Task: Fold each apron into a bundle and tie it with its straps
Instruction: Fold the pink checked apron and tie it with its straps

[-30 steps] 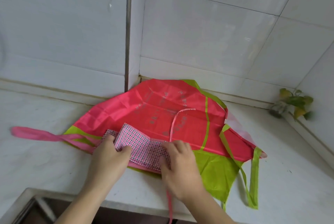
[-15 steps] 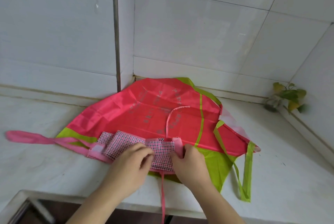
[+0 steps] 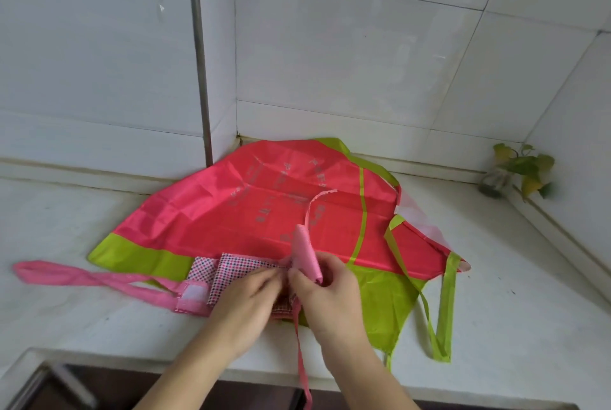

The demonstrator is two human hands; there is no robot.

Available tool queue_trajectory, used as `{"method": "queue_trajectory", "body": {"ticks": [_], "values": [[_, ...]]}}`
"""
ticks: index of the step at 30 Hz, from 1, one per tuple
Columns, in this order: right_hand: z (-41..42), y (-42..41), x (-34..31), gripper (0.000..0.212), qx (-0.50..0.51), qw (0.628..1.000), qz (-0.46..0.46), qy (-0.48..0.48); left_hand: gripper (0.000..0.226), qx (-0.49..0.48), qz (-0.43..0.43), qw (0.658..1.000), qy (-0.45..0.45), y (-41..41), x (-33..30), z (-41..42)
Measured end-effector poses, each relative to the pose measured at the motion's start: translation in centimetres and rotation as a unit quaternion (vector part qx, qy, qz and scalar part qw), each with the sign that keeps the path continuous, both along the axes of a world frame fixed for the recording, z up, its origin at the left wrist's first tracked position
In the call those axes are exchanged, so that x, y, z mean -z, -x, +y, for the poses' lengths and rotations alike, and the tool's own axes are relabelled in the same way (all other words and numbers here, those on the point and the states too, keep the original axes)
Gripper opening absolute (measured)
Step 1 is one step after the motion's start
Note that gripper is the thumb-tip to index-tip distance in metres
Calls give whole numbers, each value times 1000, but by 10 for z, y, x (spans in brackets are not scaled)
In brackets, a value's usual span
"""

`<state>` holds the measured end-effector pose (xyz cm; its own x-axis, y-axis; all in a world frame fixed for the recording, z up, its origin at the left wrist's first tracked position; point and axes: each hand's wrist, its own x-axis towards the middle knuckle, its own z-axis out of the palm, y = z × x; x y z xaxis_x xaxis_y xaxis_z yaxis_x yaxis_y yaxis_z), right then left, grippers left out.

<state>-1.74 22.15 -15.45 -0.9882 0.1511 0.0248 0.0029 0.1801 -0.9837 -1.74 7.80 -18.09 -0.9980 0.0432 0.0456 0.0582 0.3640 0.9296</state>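
My left hand [image 3: 246, 302] presses the folded pink checked cloth apron [image 3: 231, 272] on the white desk [image 3: 515, 327]; my right hand [image 3: 325, 290] pinches its pink strap [image 3: 305, 249]; the red-and-green plastic apron [image 3: 264, 208] lies beneath.

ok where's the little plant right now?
Head view, far right: the plant sits at the back of the counter against the tiled wall, apart from the red and green apron and both hands.

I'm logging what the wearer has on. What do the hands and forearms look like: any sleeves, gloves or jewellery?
Both are bare. The left hand and right hand wear no gloves, and no rings or watch show. Both forearms are uncovered to the frame's bottom edge, no sleeve in view.
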Motion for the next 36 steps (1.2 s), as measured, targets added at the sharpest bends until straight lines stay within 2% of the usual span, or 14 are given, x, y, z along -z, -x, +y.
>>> {"method": "queue_trajectory", "body": {"ticks": [3, 5, 8, 10, 13, 16, 20, 21, 23, 25, 27, 30, 32, 36], "values": [[-27, -4, 8, 40, -63, 978, 132, -148, 45, 2, -92, 949, -302, -3, -16, -7], [-38, -7, 16, 54, -97, 938, 190, -273, 44, -33, -119, 929, -349, 2, -16, -15], [-42, -11, 25, 67, -100, 899, 196, -379, 18, -103, -131, 941, -295, 12, -9, -26], [-42, -13, 30, 69, -94, 883, 205, -411, 24, -115, -119, 963, -215, 16, -6, -32], [-41, -12, 36, 64, -113, 868, 231, -425, 17, -149, -27, 987, 48, 22, -4, -42], [-41, -14, 40, 46, -123, 836, 242, -476, 19, -179, 26, 949, 259, 17, 2, -47], [-41, -13, 41, 38, -152, 808, 272, -500, 50, -210, 80, 947, 228, 14, 26, -50], [-40, -13, 39, 38, -158, 824, 278, -468, 50, -209, 91, 946, 232, 15, 29, -50], [-36, -9, 35, 33, -137, 906, 238, -322, 49, -204, 98, 943, 246, 14, 30, -50], [-31, -3, 30, 19, -30, 956, 186, -224, 47, -199, 110, 939, 258, 12, 30, -48], [-29, 5, 20, 20, 15, 970, 77, -229, 46, -196, 120, 937, 264, 11, 30, -48], [-40, 13, 8, 44, -43, 963, -100, -248, 47, -196, 134, 935, 264, 9, 29, -48], [-47, 21, 7, 45, -47, 958, -131, -250, 48, -188, 141, 935, 265, 7, 29, -47], [-51, 27, 7, 20, -71, 964, -111, -230, 52, -181, 151, 942, 241, 4, 29, -47]]}}
